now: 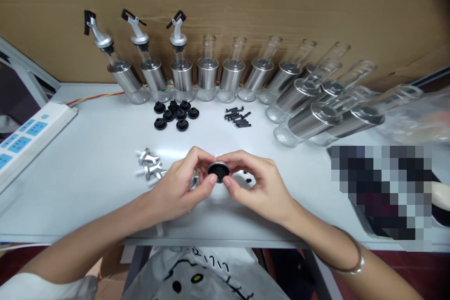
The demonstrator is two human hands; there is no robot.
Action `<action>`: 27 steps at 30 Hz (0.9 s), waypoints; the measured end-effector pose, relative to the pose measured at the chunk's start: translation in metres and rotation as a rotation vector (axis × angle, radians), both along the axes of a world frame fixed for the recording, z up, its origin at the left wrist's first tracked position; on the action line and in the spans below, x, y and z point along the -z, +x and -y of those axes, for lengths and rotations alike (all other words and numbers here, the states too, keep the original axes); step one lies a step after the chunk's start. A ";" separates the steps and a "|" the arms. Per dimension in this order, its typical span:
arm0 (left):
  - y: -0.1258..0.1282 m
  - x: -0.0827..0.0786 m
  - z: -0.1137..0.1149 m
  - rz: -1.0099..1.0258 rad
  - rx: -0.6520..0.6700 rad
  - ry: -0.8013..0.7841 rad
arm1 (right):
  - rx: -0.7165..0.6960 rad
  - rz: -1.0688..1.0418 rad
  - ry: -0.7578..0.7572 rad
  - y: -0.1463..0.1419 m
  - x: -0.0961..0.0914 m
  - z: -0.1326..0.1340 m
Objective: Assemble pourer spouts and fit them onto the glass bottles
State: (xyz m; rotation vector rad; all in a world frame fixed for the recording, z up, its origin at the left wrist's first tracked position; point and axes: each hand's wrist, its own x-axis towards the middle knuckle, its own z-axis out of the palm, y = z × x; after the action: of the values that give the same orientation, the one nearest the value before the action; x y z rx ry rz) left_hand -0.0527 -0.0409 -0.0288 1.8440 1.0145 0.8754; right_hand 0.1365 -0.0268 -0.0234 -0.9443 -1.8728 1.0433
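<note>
Fingertips of the left hand (183, 185) and right hand (258, 185) jointly pinch a black-and-silver cap (218, 170), just right of loose metal spouts (150, 166).

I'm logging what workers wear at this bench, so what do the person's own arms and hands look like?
Both forearms are bare; the left hand and right hand wear no gloves. A thin silver bangle circles the right wrist. White fabric, perhaps a sleeve, shows by the left elbow.

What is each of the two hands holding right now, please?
Left hand: closed, pinching a round black-and-silver cap.
Right hand: closed, pinching the same cap.
</note>
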 end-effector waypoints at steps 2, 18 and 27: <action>0.000 0.000 0.000 -0.014 -0.011 0.019 | 0.006 -0.003 -0.003 0.000 0.000 -0.001; -0.002 0.017 -0.004 -0.118 -0.030 0.430 | -0.103 0.114 0.111 0.003 0.005 -0.003; 0.001 0.012 -0.001 -0.052 -0.061 0.516 | -0.070 0.040 0.087 0.004 0.007 -0.001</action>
State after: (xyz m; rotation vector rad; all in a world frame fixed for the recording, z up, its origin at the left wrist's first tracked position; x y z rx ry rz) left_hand -0.0516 -0.0399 -0.0413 2.2792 0.9380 1.2161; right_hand 0.1401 -0.0260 -0.0303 -0.8605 -1.9809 0.9816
